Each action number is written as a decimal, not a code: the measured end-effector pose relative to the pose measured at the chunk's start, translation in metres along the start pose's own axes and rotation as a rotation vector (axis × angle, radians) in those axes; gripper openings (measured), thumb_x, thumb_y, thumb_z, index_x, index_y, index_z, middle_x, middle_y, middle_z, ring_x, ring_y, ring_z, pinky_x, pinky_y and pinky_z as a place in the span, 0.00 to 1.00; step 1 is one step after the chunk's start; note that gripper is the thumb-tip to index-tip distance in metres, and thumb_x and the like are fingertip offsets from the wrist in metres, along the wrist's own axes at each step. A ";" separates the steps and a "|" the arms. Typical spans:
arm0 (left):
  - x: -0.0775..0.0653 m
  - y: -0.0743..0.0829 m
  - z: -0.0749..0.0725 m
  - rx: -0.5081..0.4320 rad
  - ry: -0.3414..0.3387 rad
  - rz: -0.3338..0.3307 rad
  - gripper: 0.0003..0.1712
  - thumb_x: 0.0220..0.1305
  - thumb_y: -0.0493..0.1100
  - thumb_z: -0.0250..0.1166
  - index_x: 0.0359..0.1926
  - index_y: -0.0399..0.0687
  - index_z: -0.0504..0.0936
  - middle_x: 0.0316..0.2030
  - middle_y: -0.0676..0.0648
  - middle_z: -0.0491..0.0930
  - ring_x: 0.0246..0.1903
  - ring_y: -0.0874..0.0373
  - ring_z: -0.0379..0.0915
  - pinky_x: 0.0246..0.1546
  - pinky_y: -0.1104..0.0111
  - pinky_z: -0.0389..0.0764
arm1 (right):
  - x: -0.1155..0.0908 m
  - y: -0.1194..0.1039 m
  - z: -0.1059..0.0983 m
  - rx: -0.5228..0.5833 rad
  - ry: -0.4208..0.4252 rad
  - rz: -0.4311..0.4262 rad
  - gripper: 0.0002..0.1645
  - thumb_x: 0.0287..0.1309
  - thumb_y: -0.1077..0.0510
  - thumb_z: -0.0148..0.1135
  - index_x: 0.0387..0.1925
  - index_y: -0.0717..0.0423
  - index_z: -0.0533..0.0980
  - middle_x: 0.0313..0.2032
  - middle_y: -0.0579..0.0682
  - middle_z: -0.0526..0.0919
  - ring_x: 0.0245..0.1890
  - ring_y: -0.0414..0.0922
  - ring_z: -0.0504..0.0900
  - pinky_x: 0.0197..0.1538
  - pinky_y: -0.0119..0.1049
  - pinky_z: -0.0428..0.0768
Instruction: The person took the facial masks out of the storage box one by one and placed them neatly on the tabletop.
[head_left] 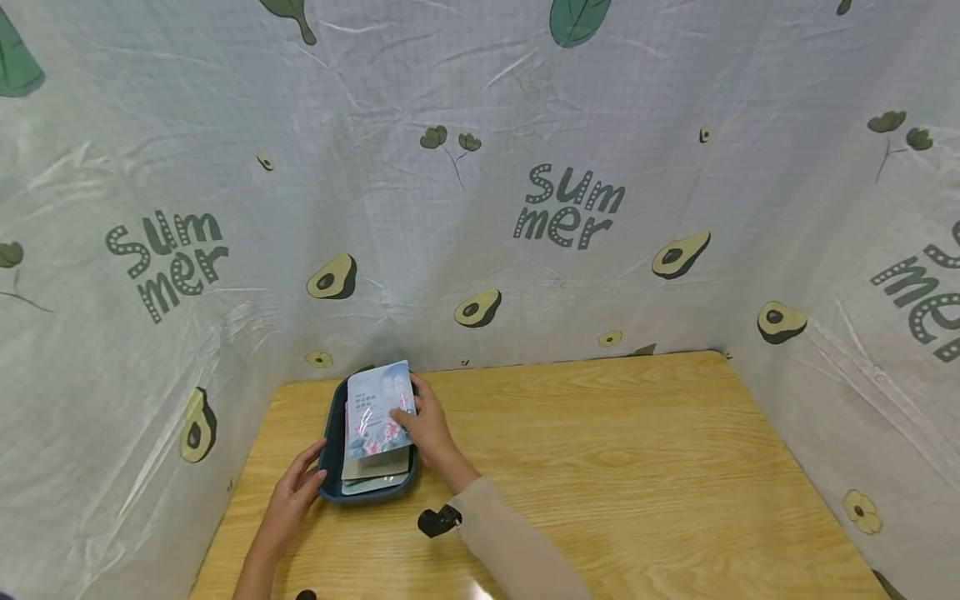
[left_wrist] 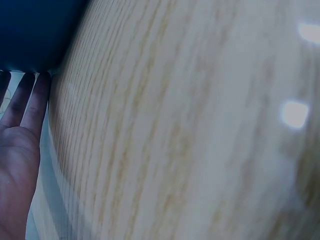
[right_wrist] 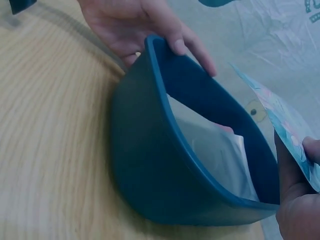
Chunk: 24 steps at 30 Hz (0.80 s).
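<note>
A dark blue plastic bin (head_left: 367,499) with rounded corners stands at the table's left side. My right hand (head_left: 430,427) holds a pale blue sheet mask packet (head_left: 367,414) printed with pink flowers, thumb on top and fingers beneath, above the bin's opening. Inside the bin lie other flat packets (right_wrist: 210,145), partly hidden by the held one in the head view. My left hand (head_left: 295,490) rests against the bin's left side, its fingertips touching the rim; in the left wrist view, its fingers (left_wrist: 35,102) look straight against the bin wall.
The bin stands on a wood-grain table (head_left: 600,467) that stretches away to the right. White sheeting (head_left: 405,225) printed with avocados and lettering hangs behind the table and on both sides. A small black device (head_left: 438,522) sits at the right sleeve's cuff.
</note>
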<state>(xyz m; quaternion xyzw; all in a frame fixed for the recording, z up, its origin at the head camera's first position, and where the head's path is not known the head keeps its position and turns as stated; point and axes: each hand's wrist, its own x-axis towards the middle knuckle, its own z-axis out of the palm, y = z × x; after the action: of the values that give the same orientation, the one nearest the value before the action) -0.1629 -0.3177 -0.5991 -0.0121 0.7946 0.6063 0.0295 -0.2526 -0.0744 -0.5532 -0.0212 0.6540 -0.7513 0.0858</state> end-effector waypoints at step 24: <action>-0.001 -0.004 0.001 0.057 0.029 -0.016 0.33 0.80 0.51 0.53 0.79 0.53 0.58 0.78 0.37 0.51 0.67 0.59 0.64 0.52 0.86 0.69 | -0.009 -0.001 -0.059 0.094 -0.015 -0.102 0.43 0.66 0.69 0.63 0.77 0.46 0.59 0.57 0.59 0.82 0.42 0.47 0.86 0.44 0.40 0.87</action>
<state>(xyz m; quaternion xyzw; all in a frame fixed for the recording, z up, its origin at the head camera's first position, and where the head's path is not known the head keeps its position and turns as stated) -0.1612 -0.3178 -0.6029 -0.0263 0.8116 0.5831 0.0228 -0.2526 -0.0153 -0.5596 -0.0563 0.6153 -0.7845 0.0532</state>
